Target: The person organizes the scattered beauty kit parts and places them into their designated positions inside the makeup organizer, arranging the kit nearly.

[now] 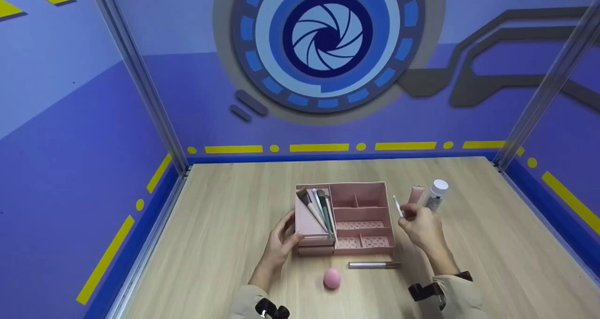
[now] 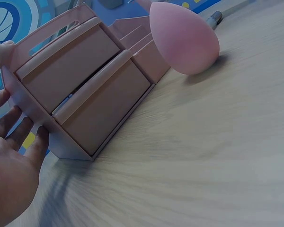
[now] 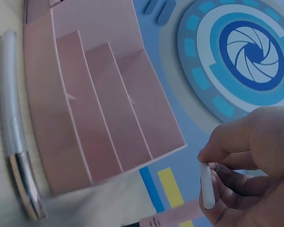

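A pink desktop organizer (image 1: 361, 212) stands on the wooden table, with two drawer fronts (image 2: 102, 106) at its left and open compartments at its right. My left hand (image 1: 280, 244) grips its left front corner, thumb at the upper edge and fingers against the side wall. Several makeup brushes (image 1: 320, 211) lie in the tray on top of the drawers. To the right of the organizer, my right hand (image 1: 424, 225) pinches a slim white stick (image 3: 207, 187) between thumb and fingers. Its far end is thin in the head view; the kind cannot be made out.
A pink makeup sponge (image 1: 332, 278) and a silver tube with a brownish end (image 1: 374, 265) lie in front of the organizer. Beyond my right hand are a white-capped bottle (image 1: 438, 190) and a pink tube (image 1: 416, 194). Blue printed panels (image 1: 187, 98) wall the table.
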Motion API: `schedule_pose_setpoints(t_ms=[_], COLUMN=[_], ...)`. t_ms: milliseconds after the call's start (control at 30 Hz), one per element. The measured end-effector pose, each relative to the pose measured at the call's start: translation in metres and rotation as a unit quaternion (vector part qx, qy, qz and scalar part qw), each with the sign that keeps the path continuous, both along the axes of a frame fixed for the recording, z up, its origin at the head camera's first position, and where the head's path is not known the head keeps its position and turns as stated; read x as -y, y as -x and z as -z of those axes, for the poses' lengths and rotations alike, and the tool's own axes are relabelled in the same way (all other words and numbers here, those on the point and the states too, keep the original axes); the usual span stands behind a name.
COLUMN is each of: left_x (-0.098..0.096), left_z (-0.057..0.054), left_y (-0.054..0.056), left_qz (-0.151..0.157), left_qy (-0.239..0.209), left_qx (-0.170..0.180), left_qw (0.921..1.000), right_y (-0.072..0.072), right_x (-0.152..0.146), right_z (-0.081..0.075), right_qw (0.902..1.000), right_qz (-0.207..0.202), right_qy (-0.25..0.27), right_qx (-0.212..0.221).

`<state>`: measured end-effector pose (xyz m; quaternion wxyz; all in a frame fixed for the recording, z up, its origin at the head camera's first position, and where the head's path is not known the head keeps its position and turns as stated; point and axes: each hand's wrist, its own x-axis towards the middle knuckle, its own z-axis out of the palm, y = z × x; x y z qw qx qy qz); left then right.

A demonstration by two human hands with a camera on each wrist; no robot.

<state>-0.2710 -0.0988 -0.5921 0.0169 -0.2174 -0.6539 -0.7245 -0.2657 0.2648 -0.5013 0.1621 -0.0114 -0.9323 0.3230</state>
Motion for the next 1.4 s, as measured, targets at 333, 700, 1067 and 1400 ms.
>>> schedule_pose_setpoints(t_ms=[333,700,1067,1400], left_x=[-0.001,-0.001,-0.001,-0.002], left_z=[-0.001,0.000,0.000,-0.001], left_y=[-0.001,0.000,-0.003,0.000], left_qz=[-0.003,-0.005,0.004,0.003], left_qy=[-0.002,-0.004,-0.021,-0.026], left_qx=[0.011,0.013,0.036,0.014], left_qw=[0.9999,0.9999,0.9991,0.9996], right_y=[0.007,0.010,0.012,0.015], right_x=[0.020,0.042,0.057,0.064], right_z=[-0.011,-0.019,-0.024,-0.028], right_qw=[0.9995,0.9987,0.9992,0.9987], right_qz=[-0.005,-0.031,-0.027,-0.034], right_qy=[-0.004,0.030,0.016,0.028], right_qx=[-0.031,-0.026,-0.025,-0.028])
